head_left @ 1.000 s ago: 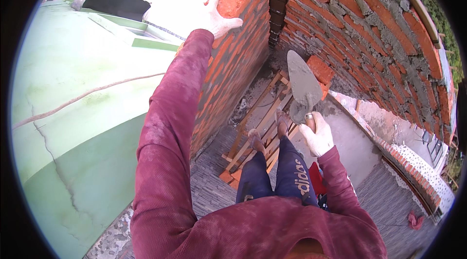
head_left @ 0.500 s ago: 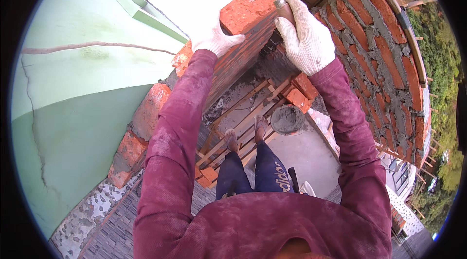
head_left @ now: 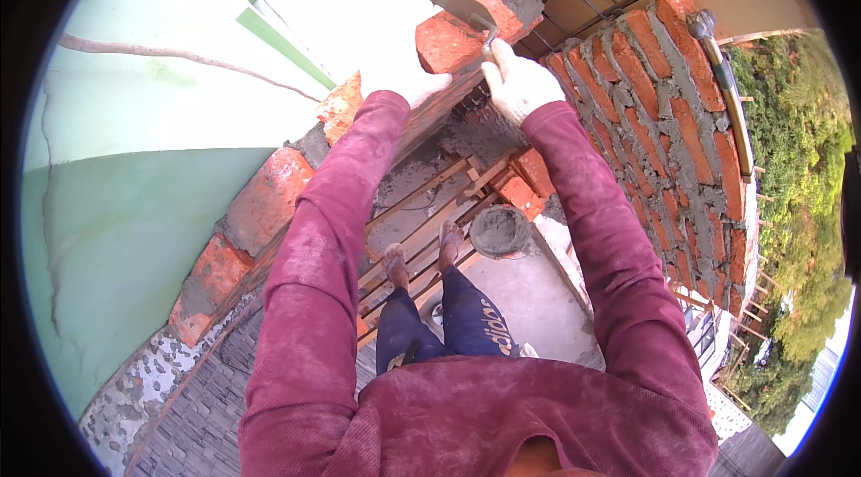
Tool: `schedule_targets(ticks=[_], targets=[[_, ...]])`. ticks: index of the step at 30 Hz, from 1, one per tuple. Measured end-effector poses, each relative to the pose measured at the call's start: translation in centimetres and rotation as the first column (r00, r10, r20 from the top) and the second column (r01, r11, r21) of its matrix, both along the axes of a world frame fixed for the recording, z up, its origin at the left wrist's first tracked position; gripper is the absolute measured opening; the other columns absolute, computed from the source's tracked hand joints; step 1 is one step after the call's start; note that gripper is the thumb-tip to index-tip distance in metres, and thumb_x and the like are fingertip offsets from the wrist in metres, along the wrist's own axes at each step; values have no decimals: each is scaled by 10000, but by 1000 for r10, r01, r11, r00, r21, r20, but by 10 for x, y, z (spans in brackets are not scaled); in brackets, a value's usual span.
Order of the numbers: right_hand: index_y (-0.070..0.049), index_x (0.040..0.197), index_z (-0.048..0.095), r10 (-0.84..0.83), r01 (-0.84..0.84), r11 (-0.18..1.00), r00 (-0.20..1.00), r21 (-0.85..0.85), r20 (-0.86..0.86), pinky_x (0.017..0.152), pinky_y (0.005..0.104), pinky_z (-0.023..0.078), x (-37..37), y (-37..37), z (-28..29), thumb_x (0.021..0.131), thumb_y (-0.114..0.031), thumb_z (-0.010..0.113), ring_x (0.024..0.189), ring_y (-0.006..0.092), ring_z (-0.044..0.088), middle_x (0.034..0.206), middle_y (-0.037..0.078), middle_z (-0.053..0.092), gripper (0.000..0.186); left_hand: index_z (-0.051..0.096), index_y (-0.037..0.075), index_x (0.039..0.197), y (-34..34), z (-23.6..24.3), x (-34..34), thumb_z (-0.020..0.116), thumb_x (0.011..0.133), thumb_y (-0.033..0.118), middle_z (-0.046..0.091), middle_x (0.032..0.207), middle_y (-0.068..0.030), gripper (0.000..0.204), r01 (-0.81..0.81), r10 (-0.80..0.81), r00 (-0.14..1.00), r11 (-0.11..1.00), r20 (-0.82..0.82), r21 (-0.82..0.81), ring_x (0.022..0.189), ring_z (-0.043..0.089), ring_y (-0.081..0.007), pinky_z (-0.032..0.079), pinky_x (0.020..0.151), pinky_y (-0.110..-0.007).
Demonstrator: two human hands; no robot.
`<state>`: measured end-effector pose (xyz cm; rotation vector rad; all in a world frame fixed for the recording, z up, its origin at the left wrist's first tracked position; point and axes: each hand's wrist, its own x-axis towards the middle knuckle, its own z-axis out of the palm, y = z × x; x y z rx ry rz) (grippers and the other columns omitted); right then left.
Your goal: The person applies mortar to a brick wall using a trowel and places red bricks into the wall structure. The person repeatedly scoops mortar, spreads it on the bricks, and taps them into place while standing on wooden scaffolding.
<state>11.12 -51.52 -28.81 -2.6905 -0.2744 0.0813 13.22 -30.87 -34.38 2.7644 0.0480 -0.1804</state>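
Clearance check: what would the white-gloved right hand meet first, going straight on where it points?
Past the grey metal trowel it grips, the white-gloved right hand would probably meet the rough orange-red bricks first; depth is unclear, so it might pass above.

The trowel (head_left: 457, 4) is over bricks (head_left: 447, 44) atop the left wall (head_left: 269, 192).

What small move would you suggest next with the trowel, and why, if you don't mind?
Perhaps ease the trowel gently down toward the orange brick that it overlaps in view: the right hand grips it, and the left hand is clear of it.
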Motion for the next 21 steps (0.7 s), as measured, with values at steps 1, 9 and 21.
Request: schedule_targets(ticks=[1,9,21], targets=[[-79,1326,545,16,-18,999,997,-28,-76,913,522,553,2,-2,-6,1077,-341,502,1046,417,714,1125,240,734,364,435,88,1561,-1,2,0,836,717,620,536,1509,-201,1075,3,-3,1000,1000,-14,-3,1413,511,-364,415,1183,-483],[-97,1414,512,38,-43,998,993,-46,-109,914,520,554,4,-7,-18,1070,-361,508,1035,430,714,1122,233,737,433,416,103,1577,-2,4,2,849,722,598,484,1561,-186,1079,-7,7,1000,1000,19,14,1455,466,-357,388,1207,-483],[-82,1322,584,-49,37,995,990,93,129,974,499,543,-2,-21,13,1080,-386,491,1103,437,698,1159,263,734,399,455,93,1538,0,-5,-1,839,689,608,548,1486,-192,1064,-11,11,999,1000,30,3,1384,535,-363,445,1160,-484]])
